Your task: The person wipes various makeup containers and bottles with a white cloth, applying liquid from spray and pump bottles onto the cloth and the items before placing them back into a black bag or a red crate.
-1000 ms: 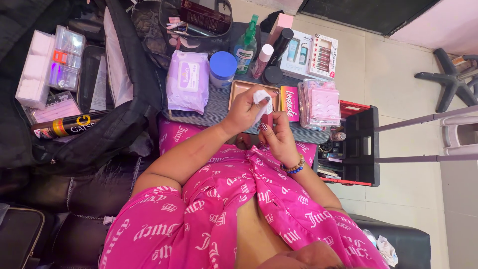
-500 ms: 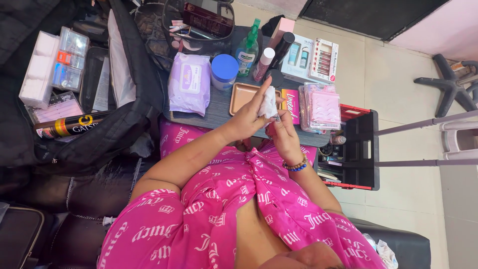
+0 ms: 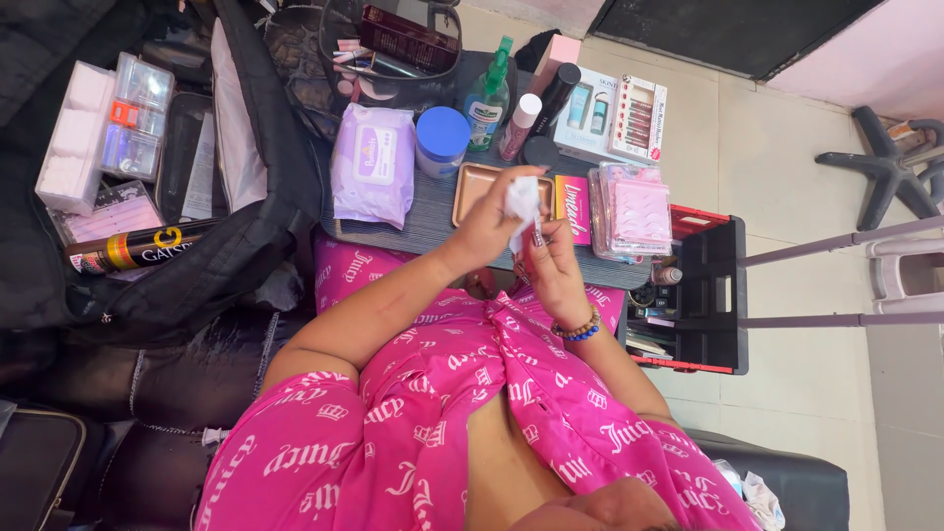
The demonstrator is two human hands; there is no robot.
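The left hand [image 3: 489,218] pinches a crumpled white wipe [image 3: 521,202] over the gold tray [image 3: 475,182]. The right hand [image 3: 553,267] grips a slim applicator wand [image 3: 537,233], fingers closed; its long axis runs near upright, tip up against the wipe

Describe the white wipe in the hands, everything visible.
The white wipe is a small crumpled piece of soft tissue or cloth, bunched rather than folded. The left hand pinches it at the fingertips, above the rose-gold tray on the dark table. Its lower edge hangs down against a thin stick-like item held by the right hand; what that item is cannot be told. No stain shows clearly.
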